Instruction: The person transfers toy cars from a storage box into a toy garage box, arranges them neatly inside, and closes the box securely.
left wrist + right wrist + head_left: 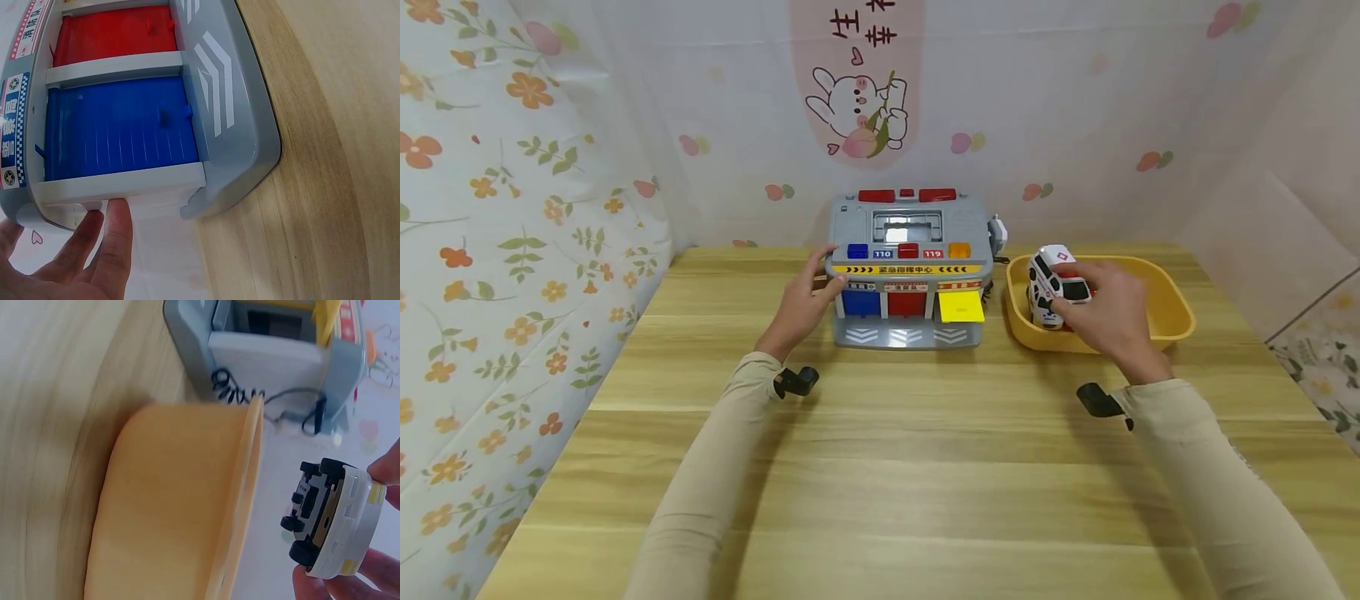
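A grey toy emergency station (907, 242) stands at the table's back, with a blue door (125, 125), a red door (906, 302) and a raised yellow door (961, 307). My left hand (801, 304) rests against its left end, and extended fingers (117, 244) touch the white side wall. Over the yellow bin (1176, 321), my right hand (1108, 312) grips a small white toy ambulance (1060, 268) between thumb and fingers. In the right wrist view its black-wheeled underside faces the camera, above the bin's rim. More toys lie in the bin, partly hidden by the hand.
A black coiled cord (228, 384) hangs at the station's right end, between it and the bin. Patterned cloth (722, 100) hangs behind and to the left of the wooden table (910, 467).
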A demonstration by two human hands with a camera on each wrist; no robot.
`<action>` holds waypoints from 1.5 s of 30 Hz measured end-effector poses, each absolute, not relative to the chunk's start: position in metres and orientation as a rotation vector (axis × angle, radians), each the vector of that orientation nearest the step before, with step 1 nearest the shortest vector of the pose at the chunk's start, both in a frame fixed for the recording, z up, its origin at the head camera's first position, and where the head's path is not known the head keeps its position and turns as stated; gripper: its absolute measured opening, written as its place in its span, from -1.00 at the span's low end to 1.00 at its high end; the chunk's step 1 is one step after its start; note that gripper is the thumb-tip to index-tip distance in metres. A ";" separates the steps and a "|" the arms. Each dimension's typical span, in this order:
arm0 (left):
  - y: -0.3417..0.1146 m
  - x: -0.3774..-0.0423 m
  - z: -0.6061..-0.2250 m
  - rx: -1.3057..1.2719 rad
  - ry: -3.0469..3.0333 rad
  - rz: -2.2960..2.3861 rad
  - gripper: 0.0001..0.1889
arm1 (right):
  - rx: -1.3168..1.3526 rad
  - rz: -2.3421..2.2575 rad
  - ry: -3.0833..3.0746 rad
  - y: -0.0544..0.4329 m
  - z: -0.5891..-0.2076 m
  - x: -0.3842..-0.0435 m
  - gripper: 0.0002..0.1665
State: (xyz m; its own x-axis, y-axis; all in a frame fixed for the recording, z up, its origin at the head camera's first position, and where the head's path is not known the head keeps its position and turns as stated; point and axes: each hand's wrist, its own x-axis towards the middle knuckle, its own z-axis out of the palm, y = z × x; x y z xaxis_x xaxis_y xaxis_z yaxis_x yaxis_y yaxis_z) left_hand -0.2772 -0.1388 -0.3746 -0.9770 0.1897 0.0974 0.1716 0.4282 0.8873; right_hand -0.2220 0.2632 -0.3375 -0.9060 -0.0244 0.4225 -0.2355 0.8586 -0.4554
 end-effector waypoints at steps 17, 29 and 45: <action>-0.139 -0.276 -0.374 0.337 2.647 1.650 -0.41 | 0.318 0.817 -2.604 0.230 -0.346 -0.197 -0.56; -0.139 -0.276 -0.375 0.341 2.649 1.660 -0.42 | 0.344 0.819 -2.639 0.214 -0.352 -0.182 -0.55; -0.140 -0.277 -0.377 0.345 2.650 1.650 -0.43 | 0.471 0.850 -2.759 0.203 -0.379 -0.180 -0.54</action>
